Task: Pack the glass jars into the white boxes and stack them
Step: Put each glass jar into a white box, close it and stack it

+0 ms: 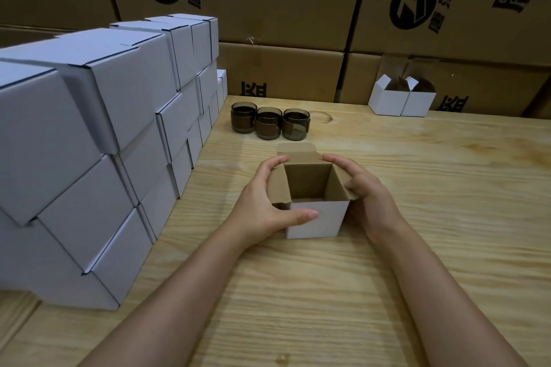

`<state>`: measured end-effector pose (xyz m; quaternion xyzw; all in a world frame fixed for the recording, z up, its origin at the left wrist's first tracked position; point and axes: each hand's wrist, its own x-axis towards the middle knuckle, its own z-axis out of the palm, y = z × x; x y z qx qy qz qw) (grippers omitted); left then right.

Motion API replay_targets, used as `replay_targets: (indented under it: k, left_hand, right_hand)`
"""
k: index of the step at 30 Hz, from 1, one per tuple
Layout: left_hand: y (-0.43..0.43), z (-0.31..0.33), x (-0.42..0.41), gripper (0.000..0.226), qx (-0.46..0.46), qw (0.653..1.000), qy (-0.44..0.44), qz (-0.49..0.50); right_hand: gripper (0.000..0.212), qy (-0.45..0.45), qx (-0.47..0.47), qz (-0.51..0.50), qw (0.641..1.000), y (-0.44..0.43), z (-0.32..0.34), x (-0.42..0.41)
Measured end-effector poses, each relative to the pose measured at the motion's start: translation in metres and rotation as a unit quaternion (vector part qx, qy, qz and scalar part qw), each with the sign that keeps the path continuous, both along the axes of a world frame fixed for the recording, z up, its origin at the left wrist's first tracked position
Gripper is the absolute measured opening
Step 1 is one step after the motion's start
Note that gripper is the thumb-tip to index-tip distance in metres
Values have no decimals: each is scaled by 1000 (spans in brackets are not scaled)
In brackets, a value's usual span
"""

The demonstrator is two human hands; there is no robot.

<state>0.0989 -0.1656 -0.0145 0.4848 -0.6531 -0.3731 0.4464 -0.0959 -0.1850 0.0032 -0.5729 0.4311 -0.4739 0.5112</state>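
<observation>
An open white box point(322, 222) with a brown inside stands on the wooden table in front of me, its flaps up and nothing visible in it. My left hand point(268, 205) grips its left side, thumb across the front wall and fingers over the left flap. My right hand point(362, 194) holds the right side, fingers curled on the right flap. Behind the box stand three dark glass jars point(269, 122) in a row, apart from both hands. A tall stack of closed white boxes point(98, 140) fills the left.
Two more open white boxes point(401, 100) sit at the table's far right. Large brown printed cartons point(283, 9) wall off the back. The wooden table point(447, 188) stretches bare to the right and toward me.
</observation>
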Motion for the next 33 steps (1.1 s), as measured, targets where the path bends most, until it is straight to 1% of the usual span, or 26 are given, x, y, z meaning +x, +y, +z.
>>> replay_targets:
  k: [1, 2, 4, 6, 7, 9, 10, 12, 14, 15, 16, 20, 24, 27, 29, 31, 32, 33]
  left_hand:
    - [0, -1, 0, 95, -2, 1000, 1, 0]
    - [-1, -1, 0, 95, -3, 1000, 2, 0]
    - [-1, -1, 0, 94, -3, 1000, 1, -2]
    - [-2, -2, 0, 95, -3, 1000, 3, -4]
    - [-2, -2, 0, 96, -3, 1000, 4, -4]
    - [-2, -2, 0, 96, -4, 1000, 6, -5]
    - [-2, -3, 0, 96, -2, 1000, 9, -8]
    - [-2, -3, 0, 97, 2, 1000, 15, -10]
    - [-3, -3, 0, 98, 2, 1000, 18, -9]
    - [-3, -3, 0, 97, -1, 1000, 21, -9]
    - [-3, -3, -1, 97, -6, 1000, 26, -11]
    - [-6, -5, -3, 87, -6, 997, 65, -37]
    - [-6, -7, -4, 86, -2, 996, 78, -42]
    - [-7, -7, -4, 82, -3, 996, 79, -42]
    - [-6, -7, -5, 79, -4, 996, 78, -42]
    - [-6, -6, -5, 78, -9, 996, 74, -41]
    - [-6, -5, -5, 78, -12, 997, 70, -38]
    - [-6, -5, -4, 79, -15, 997, 65, -36]
  right_hand:
    - [52, 21, 5, 1, 1000, -2, 7, -4]
    - [45, 47, 3, -12, 999, -5, 17, -7]
    - [26, 116, -12, -77, 990, -21, 39, -9]
    - [24, 202, -41, -130, 970, -46, 62, 0]
    - [27, 257, -71, -130, 955, -60, 73, 11]
    - [35, 377, -133, -78, 913, -89, 89, 44]
    - [39, 436, -149, -43, 887, -103, 92, 63]
    - [43, 547, -149, 19, 824, -131, 91, 99]
    - [44, 627, -133, 53, 766, -154, 83, 127]
    - [44, 646, -128, 61, 750, -163, 79, 138]
    - [45, 656, -126, 63, 742, -170, 74, 146]
    - [43, 679, -150, 60, 716, -188, 55, 161]
    - [49, 693, -187, 33, 696, -196, 42, 166]
    - [49, 697, -214, 23, 684, -198, 41, 169]
    - [48, 692, -224, 23, 686, -197, 41, 170]
    - [46, 676, -225, 34, 701, -195, 43, 171]
    - [43, 660, -225, 40, 715, -193, 45, 172]
    - [38, 636, -222, 43, 738, -189, 48, 171]
